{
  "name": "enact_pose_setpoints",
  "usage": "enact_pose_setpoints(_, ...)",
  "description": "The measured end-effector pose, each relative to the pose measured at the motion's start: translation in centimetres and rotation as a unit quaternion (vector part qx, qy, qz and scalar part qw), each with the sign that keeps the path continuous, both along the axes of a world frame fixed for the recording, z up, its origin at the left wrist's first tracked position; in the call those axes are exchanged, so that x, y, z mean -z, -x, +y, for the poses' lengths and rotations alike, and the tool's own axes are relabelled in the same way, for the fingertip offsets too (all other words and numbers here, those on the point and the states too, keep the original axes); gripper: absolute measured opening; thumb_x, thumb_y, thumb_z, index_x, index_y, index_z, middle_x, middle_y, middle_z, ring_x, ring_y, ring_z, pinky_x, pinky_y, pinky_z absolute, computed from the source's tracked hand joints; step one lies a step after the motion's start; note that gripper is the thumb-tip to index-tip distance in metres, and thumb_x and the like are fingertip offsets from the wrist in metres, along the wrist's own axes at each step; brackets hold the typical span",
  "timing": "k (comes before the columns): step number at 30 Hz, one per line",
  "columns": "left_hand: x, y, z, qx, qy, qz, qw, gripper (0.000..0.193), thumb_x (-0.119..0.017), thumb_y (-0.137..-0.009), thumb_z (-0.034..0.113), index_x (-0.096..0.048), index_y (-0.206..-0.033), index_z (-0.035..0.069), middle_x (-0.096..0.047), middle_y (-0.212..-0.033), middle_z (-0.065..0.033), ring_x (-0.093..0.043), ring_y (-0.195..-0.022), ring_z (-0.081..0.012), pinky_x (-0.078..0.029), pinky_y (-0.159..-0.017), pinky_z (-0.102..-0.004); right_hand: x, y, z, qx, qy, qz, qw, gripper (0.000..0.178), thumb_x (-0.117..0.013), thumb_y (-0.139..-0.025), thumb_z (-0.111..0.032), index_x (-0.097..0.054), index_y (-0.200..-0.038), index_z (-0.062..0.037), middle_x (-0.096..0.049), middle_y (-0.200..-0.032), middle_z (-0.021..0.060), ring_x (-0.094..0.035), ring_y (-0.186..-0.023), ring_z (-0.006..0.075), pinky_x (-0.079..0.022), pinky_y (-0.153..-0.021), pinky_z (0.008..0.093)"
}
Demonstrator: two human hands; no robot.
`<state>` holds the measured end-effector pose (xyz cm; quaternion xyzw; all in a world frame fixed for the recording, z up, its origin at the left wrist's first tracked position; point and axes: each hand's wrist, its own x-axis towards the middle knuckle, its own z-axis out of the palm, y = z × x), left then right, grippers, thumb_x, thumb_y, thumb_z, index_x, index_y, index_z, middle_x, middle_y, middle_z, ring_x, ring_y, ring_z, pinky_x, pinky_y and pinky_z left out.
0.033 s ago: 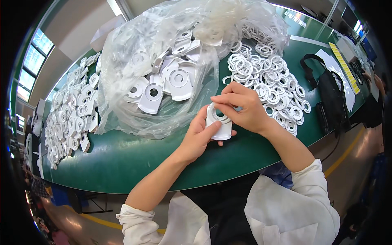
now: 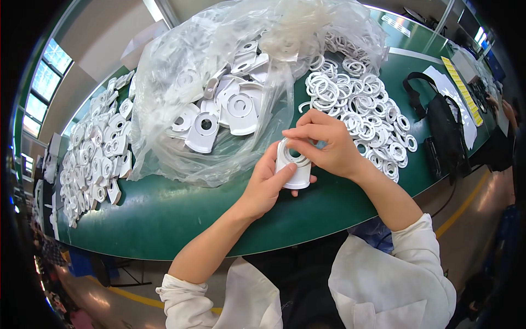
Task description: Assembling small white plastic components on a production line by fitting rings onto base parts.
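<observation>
My left hand [image 2: 263, 185] is closed around a white plastic plate [image 2: 298, 179] with a rounded end and a round hole, its thumb lying on the face. Over the hole, my right hand [image 2: 330, 143] has its thumb and fingers pinched together at the plate's upper rim. Whatever sits between those fingertips is hidden. Beyond the right hand spreads a heap of loose white rings [image 2: 378, 118]. Similar white plates [image 2: 239, 107] lie in and at the mouth of a large clear plastic bag [image 2: 219, 170] ahead of my hands.
On the left of the green table [image 2: 164, 219] lies a pile of white plates with rings [image 2: 96, 159]. A black bag with a strap [image 2: 442, 129] rests at the right edge, beside white paper and a yellow strip [image 2: 461, 90]. Another person's hand [image 2: 509, 114] shows at the far right.
</observation>
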<state>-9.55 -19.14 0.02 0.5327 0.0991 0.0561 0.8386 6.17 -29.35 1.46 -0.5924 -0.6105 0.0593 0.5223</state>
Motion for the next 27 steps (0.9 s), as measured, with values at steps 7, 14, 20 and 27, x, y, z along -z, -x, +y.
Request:
enact_pose_setpoints(7,-0.8,0.2,0.0,-0.025,-0.169,0.026,0.985,0.036,-0.047,-0.096,0.015,-0.038,-0.13,0.006,-0.066,-0.104,-0.0096,-0.068,-0.083,-0.0155,-0.048,-0.056,-0.0217,-0.2,-0.4,-0.1,-0.029,0.096,0.235,0.967,0.014,-0.065,-0.089,-0.011,-0.071,-0.097,-0.001,-0.06,-0.087,0.0027,-0.055,-0.074,0.0089,-0.045,-0.068,0.0218)
enact_pose_setpoints(14,0.6,0.2,0.5,-0.119,-0.33,0.038,0.936,0.02,-0.047,-0.099,0.02,-0.051,-0.102,0.001,-0.063,-0.076,-0.0116,-0.059,-0.061,-0.0175,-0.043,-0.057,-0.0334,0.3,-0.1,0.2,-0.044,0.123,0.091,0.987,0.012,-0.06,-0.092,-0.012,-0.061,-0.094,-0.0004,-0.059,-0.082,0.0055,-0.056,-0.074,0.0136,-0.045,-0.067,0.027)
enact_pose_setpoints(20,0.1,0.5,0.9,-0.133,-0.421,0.068,0.895,0.027,-0.045,-0.1,0.02,-0.056,-0.086,0.0,-0.059,-0.069,-0.0089,-0.053,-0.062,-0.0145,-0.039,-0.057,-0.0323,0.6,0.8,0.1,-0.035,0.152,0.031,0.987,0.013,-0.059,-0.093,-0.013,-0.056,-0.096,-0.0006,-0.058,-0.082,0.0087,-0.056,-0.072,0.0185,-0.045,-0.068,0.0291)
enact_pose_setpoints(27,0.9,-0.3,0.2,-0.181,-0.068,-0.043,0.98,0.03,-0.045,-0.1,0.019,-0.041,-0.126,0.004,-0.056,-0.115,-0.0056,-0.058,-0.105,-0.0145,-0.051,-0.087,-0.0328,0.9,0.7,0.7,-0.019,0.075,0.313,0.947,0.018,-0.054,-0.098,-0.018,-0.06,-0.105,-0.0019,-0.062,-0.086,-0.0006,-0.055,-0.077,0.0065,-0.045,-0.068,0.0233)
